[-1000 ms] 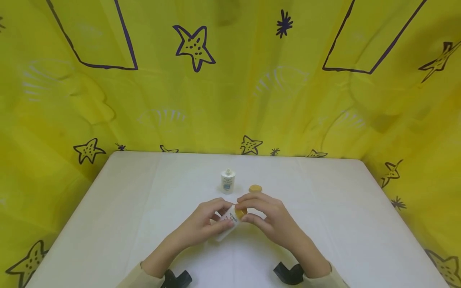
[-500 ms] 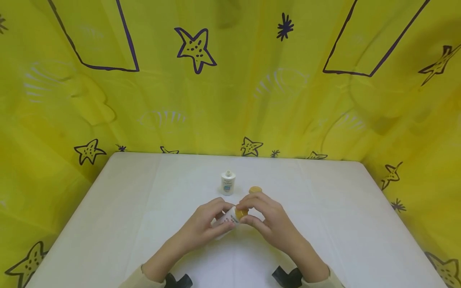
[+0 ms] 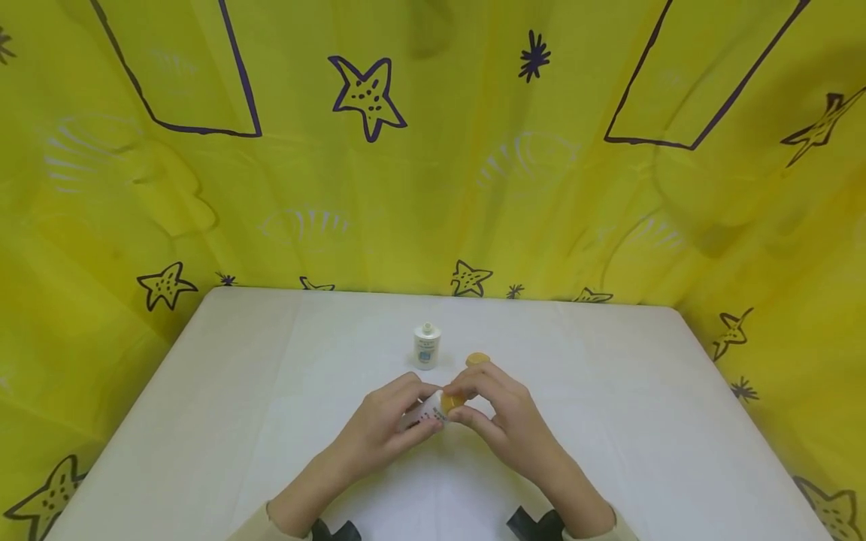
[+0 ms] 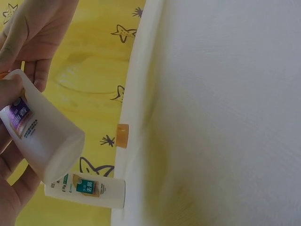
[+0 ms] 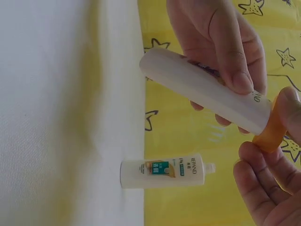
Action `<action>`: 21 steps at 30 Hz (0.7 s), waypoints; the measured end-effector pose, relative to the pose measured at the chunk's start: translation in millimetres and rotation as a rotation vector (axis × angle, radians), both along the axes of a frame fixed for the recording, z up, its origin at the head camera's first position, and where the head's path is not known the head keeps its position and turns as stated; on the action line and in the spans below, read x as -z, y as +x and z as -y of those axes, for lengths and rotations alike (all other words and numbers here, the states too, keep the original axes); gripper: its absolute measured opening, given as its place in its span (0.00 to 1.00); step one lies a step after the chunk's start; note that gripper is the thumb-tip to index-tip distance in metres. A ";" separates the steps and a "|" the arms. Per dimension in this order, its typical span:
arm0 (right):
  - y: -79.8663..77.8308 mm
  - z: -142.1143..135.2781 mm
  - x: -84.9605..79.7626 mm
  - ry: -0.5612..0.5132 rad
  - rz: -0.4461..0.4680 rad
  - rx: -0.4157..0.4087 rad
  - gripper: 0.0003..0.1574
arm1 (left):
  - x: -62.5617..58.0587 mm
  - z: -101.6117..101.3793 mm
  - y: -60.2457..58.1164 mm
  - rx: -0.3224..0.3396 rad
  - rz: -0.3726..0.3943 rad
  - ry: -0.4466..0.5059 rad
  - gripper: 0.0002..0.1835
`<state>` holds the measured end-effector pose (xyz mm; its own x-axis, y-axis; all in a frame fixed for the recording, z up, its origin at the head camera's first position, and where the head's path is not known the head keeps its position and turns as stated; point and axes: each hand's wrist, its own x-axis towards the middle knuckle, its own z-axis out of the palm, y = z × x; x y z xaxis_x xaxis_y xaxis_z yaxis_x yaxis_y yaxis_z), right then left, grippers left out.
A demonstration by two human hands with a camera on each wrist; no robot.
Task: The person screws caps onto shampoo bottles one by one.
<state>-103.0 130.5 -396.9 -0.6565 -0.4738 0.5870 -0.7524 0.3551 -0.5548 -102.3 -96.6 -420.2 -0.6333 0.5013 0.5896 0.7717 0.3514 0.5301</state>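
The left hand (image 3: pixel 389 417) grips a white bottle (image 3: pixel 428 411), thumb along its front and fingers behind. The bottle leans over the middle of the bench (image 3: pixel 609 391), its base clear of the surface and its top end raised toward the right edge. A purple label (image 4: pixel 19 114) shows on its side in the left wrist view. The right hand (image 3: pixel 497 413) pinches an orange cap (image 3: pixel 452 403) at that top end, between thumb and fingertips; how tightly the cap is seated cannot be told.

A second white bottle (image 3: pixel 426 349) stands upright beyond both hands, nearer the far edge and about midway between the far corners. Its narrow spout is bare, and it bears a green label (image 5: pixel 161 168). To its right, just past the right hand's fingers, another orange cap (image 3: pixel 477 359) rests on the bench. A yellow curtain (image 3: pixel 433 180) printed with dark starfish hangs behind the far edge.
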 end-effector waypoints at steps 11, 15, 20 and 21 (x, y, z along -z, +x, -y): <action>6.1 4.2 0.5 0.005 0.048 0.058 0.20 | 0.6 -0.7 2.3 -0.040 -0.089 -0.007 0.15; 7.2 5.6 0.7 0.006 0.049 0.069 0.19 | 0.6 -0.9 2.4 -0.044 -0.127 -0.001 0.14; 5.8 7.1 1.5 -0.007 0.049 0.093 0.16 | 0.1 -2.3 1.9 -0.074 -0.170 -0.023 0.14; 5.5 7.4 1.7 -0.013 0.050 0.097 0.15 | -0.1 -2.6 1.8 -0.085 -0.179 -0.032 0.14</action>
<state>-97.5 123.1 -398.6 -0.7276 -0.3991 0.5580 -0.6860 0.4179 -0.5956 -100.5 -94.0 -420.1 -0.5603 0.4709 0.6814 0.8197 0.4336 0.3743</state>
